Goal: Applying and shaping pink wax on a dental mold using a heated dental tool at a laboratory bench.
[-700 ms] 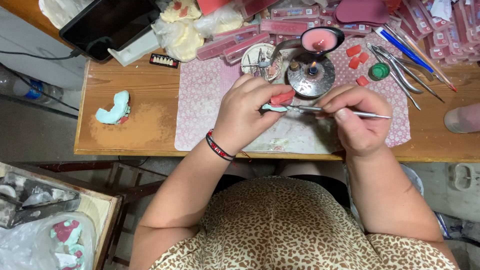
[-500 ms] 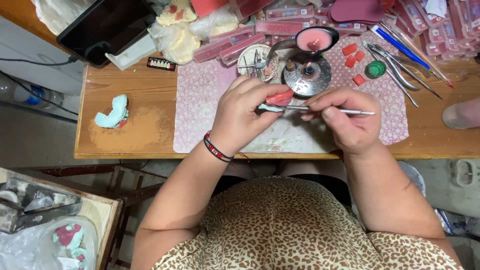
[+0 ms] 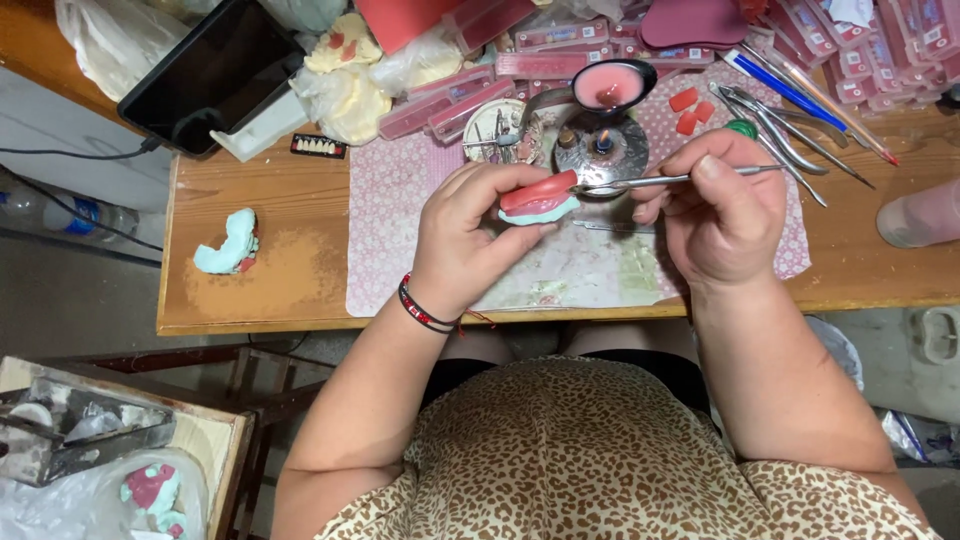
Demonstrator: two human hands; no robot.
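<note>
My left hand (image 3: 468, 238) grips a small pale-green dental cast with a red wax rim (image 3: 540, 197) above the patterned mat (image 3: 385, 220). My right hand (image 3: 722, 208) pinches a thin metal wax tool (image 3: 668, 181); its tip touches the wax rim. Just behind the cast stands a small round metal burner (image 3: 603, 147) with a lit flame. A dark spoon-like ladle holding pink wax (image 3: 610, 85) lies beyond it. A red and black bracelet (image 3: 425, 310) circles my left wrist.
A second green cast (image 3: 230, 243) lies on the wooden table (image 3: 280, 280) at left. A black tablet (image 3: 215, 72) leans at back left, by a strip of teeth (image 3: 318, 146). Metal instruments (image 3: 780, 125) and pink tooth trays (image 3: 560, 38) crowd the back. Red wax pieces (image 3: 690, 108) sit near the burner.
Both hands have lifted slightly and the cast is turned so the red rim faces up more. The tool tip stays at the wax rim.
</note>
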